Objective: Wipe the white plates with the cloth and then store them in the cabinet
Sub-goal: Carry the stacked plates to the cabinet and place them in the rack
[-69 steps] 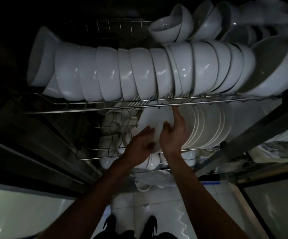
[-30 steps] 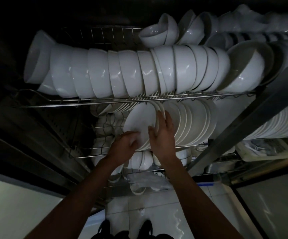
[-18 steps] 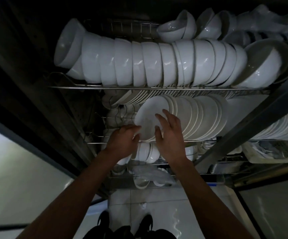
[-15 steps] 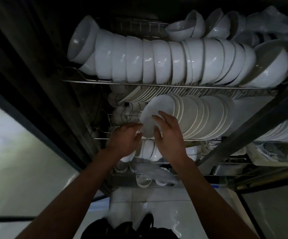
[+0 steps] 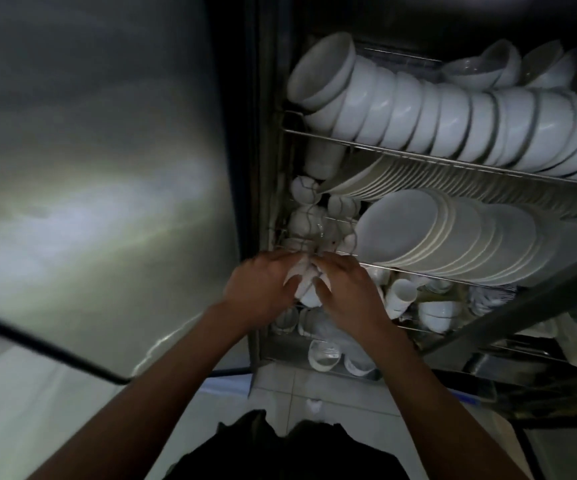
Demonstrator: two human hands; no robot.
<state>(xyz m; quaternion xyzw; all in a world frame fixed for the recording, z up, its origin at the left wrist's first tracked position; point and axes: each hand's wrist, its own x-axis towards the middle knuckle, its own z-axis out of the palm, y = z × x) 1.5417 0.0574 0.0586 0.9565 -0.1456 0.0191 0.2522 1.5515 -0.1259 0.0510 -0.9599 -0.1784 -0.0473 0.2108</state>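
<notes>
Head view is looking down into an open steel cabinet (image 5: 263, 168) in dim light. I am seeing my left hand (image 5: 259, 289) and right hand (image 5: 344, 289) meeting at the front edge of the middle wire rack (image 5: 418, 270), near its left corner. Both hands are curling closed around something small and white (image 5: 306, 284); it is blurred, so I cannot tell whether it is a cloth or a small dish.

The white plates (image 5: 436, 233) are standing on edge in a row on that middle rack, just right of my hands, leaning leftward.

Risk, as I am judging it: the nearest plate is leaning over the front rail with little holding it, and a knock from my right wrist could be sending it off the rack onto the tiled floor (image 5: 280, 386). Small cups (image 5: 398, 296) are crowding the rack just below my hands, and a snagged finger could be toppling them.

Above, a row of nested white bowls (image 5: 453, 123) is lying along the top rack. To the left, the brushed steel door (image 5: 89, 168) is standing open, reflecting pale light. My dark shoes (image 5: 280, 445) are showing on the pale floor tiles.
</notes>
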